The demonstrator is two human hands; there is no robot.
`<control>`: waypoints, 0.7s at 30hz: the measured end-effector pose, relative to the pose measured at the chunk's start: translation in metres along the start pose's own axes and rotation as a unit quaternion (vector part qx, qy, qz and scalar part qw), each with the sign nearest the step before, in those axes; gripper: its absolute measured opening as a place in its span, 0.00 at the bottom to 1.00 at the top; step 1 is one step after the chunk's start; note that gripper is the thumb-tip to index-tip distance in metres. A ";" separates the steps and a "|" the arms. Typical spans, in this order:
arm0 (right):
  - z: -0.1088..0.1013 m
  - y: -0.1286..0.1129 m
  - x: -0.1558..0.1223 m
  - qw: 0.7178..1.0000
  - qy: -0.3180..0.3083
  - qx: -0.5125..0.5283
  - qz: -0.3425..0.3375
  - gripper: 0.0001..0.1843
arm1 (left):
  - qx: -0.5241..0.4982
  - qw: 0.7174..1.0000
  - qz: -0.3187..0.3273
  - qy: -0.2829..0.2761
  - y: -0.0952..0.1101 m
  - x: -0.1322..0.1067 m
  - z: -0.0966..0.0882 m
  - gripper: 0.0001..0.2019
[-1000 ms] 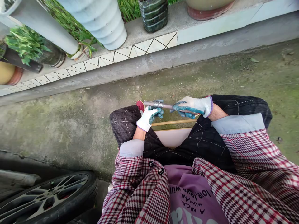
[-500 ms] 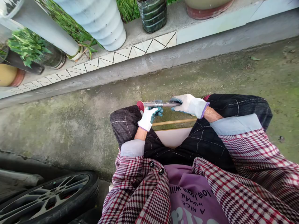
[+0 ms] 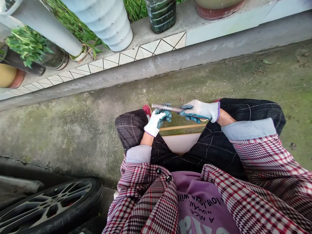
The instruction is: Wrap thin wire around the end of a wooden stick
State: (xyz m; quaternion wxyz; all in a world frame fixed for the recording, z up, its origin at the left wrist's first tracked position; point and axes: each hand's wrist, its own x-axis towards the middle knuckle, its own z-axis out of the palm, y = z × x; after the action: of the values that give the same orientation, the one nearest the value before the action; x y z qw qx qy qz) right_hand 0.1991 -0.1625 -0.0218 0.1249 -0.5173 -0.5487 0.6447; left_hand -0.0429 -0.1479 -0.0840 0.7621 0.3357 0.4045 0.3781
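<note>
A grey metal rod or tube [image 3: 159,106] is held level in front of my knees, with silvery wire [image 3: 167,108] coiled around its middle. My left hand [image 3: 156,121], in a white glove with teal palm, has its fingers curled at the coil from below and behind. My right hand [image 3: 201,110], gloved the same way, wraps round the tube's right end and hides its tip. Whether the left fingers pinch the wire or the tube itself cannot be seen clearly.
A pale board with a wooden edge [image 3: 181,143] lies between my legs. Ahead runs a tiled ledge [image 3: 126,58] with potted plants, a white ribbed container [image 3: 109,29] and a dark bottle [image 3: 161,16]. A car wheel [image 3: 56,201] lies at lower left.
The tube has tipped, its right end now lower than its left. My right hand has turned and shifted slightly right, while my left hand stays at the coil.
</note>
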 end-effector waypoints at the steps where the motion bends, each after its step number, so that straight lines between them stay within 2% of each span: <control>1: 0.001 -0.001 0.001 1.000 0.010 -0.012 0.004 0.11 | -0.001 1.000 0.001 0.000 -0.001 0.001 -0.001 0.21; 4: 0.006 -0.006 0.002 0.997 0.048 -0.056 0.014 0.08 | -0.002 1.000 0.000 0.007 -0.003 0.003 -0.004 0.21; 6: 0.006 -0.009 0.000 0.996 0.051 -0.065 0.017 0.08 | -0.006 1.000 -0.005 0.007 -0.004 0.003 -0.005 0.21; 11: 0.000 -0.011 -0.006 0.999 -0.018 -0.013 0.031 0.14 | -0.007 1.000 -0.028 -0.012 0.001 -0.002 -0.001 0.29; 13: 0.001 -0.010 -0.006 0.999 -0.027 -0.015 0.036 0.16 | 0.002 0.999 -0.034 -0.014 0.002 -0.004 0.001 0.30; 16: 0.004 -0.010 -0.001 0.995 0.008 -0.092 0.039 0.13 | 0.005 1.000 -0.023 -0.011 0.002 -0.003 0.001 0.30; 19: 0.006 -0.011 0.004 0.973 0.070 -0.219 0.023 0.10 | 0.009 1.000 -0.013 0.003 0.000 -0.001 0.000 0.27; 21: 0.007 -0.011 0.006 0.961 0.093 -0.258 0.013 0.12 | 0.014 1.000 -0.007 0.024 -0.002 0.002 0.000 0.23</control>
State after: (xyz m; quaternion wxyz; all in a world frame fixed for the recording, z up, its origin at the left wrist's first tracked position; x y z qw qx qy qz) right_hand 0.1863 -0.1578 -0.0166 0.0289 -0.5968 -0.6758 0.4316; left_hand -0.0420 -0.1470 -0.0863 0.7500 0.3342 0.4300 0.3754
